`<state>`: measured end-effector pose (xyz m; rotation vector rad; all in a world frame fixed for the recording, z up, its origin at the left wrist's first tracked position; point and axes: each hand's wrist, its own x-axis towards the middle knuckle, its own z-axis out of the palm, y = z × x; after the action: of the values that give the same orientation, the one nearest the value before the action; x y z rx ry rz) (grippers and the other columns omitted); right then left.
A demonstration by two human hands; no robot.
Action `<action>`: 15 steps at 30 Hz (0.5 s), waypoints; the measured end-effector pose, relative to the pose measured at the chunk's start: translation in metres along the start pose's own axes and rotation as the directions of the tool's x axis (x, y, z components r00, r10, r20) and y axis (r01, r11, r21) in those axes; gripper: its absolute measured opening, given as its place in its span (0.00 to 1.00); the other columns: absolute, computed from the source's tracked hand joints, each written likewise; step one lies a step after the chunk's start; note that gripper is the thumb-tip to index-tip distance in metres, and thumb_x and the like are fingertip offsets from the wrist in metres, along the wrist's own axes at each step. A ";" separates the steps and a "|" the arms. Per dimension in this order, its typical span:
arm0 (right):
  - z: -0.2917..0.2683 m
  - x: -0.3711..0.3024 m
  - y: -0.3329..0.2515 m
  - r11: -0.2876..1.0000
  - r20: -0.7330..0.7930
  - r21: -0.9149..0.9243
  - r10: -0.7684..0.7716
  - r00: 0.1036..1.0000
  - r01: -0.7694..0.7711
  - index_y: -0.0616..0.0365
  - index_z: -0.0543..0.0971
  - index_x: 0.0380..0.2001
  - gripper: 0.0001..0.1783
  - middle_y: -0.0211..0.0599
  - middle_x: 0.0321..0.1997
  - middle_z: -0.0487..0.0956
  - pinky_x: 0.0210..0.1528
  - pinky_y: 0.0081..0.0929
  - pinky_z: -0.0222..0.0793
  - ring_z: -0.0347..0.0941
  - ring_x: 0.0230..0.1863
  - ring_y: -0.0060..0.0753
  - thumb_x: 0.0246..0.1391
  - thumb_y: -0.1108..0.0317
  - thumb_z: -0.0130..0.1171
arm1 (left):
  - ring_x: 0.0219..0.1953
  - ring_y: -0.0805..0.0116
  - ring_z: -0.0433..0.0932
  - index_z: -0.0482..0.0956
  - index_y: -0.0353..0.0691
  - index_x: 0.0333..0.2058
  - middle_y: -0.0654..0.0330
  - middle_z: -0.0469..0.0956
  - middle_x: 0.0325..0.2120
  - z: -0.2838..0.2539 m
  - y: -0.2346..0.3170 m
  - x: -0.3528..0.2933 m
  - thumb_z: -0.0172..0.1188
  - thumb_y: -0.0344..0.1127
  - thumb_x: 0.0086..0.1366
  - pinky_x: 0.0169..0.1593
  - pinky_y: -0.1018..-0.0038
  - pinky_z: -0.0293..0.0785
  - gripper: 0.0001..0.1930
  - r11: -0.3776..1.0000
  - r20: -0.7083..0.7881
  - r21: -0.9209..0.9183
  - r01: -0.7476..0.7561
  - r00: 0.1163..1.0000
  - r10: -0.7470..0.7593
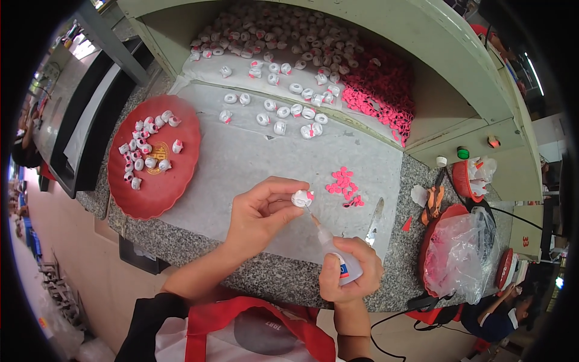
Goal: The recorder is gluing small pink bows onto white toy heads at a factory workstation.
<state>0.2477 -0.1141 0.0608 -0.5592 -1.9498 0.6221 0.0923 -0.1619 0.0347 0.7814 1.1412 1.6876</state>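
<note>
My left hand [259, 211] pinches a small white figurine head with a pink spot [302, 198] between thumb and fingers. My right hand [353, 271] is wrapped round a clear glue bottle [338, 256], whose thin nozzle tip meets or nearly meets the lower side of the figurine head; exact contact I cannot tell. Right of the left hand lies a small pile of flat pink pieces [342, 184] on the white sheet [241, 151]. Beyond the hands, several white ring-shaped pieces [283, 112] are scattered, some with pink parts on them.
At left stands a red plate [187, 175] with several white-and-pink figurine heads. A shelf box [446, 120] holds heaps of white pieces and pink pieces [386, 90]. A knife blade [375, 222], orange-handled tool [433, 202], red basket [463, 181] and plastic bag [461, 247] lie to the right.
</note>
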 end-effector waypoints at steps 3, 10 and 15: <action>0.001 0.000 0.001 1.000 -0.006 0.010 0.020 1.000 -0.020 0.66 0.71 0.30 0.14 0.36 0.22 0.75 0.12 0.19 0.58 0.63 0.11 0.25 0.34 0.75 0.55 | 0.44 0.67 0.72 0.69 0.28 0.42 0.52 0.70 0.42 0.000 -0.001 0.000 0.54 0.15 0.51 0.47 0.74 0.71 0.17 0.999 0.001 0.006 -0.050 0.999 0.050; 0.001 -0.002 0.000 0.999 -0.017 0.025 0.037 0.999 -0.037 0.65 0.72 0.29 0.14 0.36 0.21 0.75 0.12 0.19 0.58 0.63 0.10 0.25 0.33 0.76 0.56 | 0.44 0.67 0.71 0.70 0.28 0.41 0.52 0.69 0.42 0.001 0.000 0.001 0.53 0.14 0.51 0.47 0.74 0.71 0.17 0.996 0.014 0.061 -0.067 0.998 0.066; -0.001 -0.002 -0.004 0.993 -0.009 0.001 0.119 0.993 -0.119 0.67 0.73 0.33 0.16 0.43 0.22 0.76 0.21 0.20 0.66 0.71 0.17 0.31 0.38 0.70 0.56 | 0.43 0.68 0.72 0.70 0.29 0.41 0.53 0.70 0.41 0.001 -0.001 0.000 0.53 0.14 0.50 0.45 0.76 0.71 0.16 0.994 -0.001 0.074 -0.075 0.997 0.075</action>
<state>0.2492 -0.1181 0.0623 -0.6808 -1.9178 0.6929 0.0931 -0.1613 0.0343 0.8770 1.1961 1.7173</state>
